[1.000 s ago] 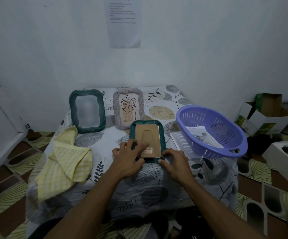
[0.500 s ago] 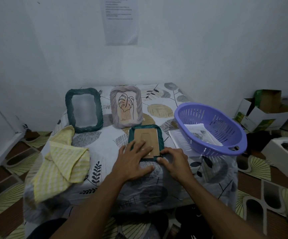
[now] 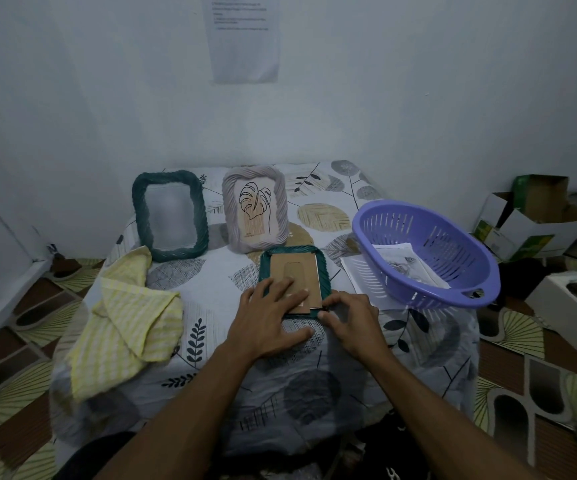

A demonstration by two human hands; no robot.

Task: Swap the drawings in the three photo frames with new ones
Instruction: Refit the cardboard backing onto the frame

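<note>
The flat frame (image 3: 292,250) is lying face down on the table (image 3: 211,289), near the front and in the middle. It is dark green. A brown board (image 3: 297,271) is sitting on its back, and the board's near edge is sticking out a little over the frame's near side.

The left hand (image 3: 269,320) is lying flat on the near part of the board. Its fingers are spread apart and straight, pressing down and not holding anything. The right hand (image 3: 349,323) is sitting at the near right corner of the flat frame. Its fingers and thumb are bending in and pinching that corner.

Two more frames are standing up at the back of the table, leaning toward the wall. The empty frame (image 3: 171,214) is standing on the left; it is dark green too, and only a blank pane is showing inside it. The grey frame (image 3: 229,216) is standing just beside it on the right, right behind the flat frame. A leaf drawing (image 3: 254,209) is showing inside it.

A purple basket (image 3: 453,251) is sitting on the right side of the table, tipping a bit. Papers (image 3: 401,261) are lying inside it, and another sheet (image 3: 356,271) is poking out from under it. A yellow cloth (image 3: 128,323) is lying crumpled on the left side of the table and hanging over the edge. A printed page (image 3: 244,36) is hanging on the wall. Open boxes (image 3: 536,216) are sitting on the floor at the far right.
</note>
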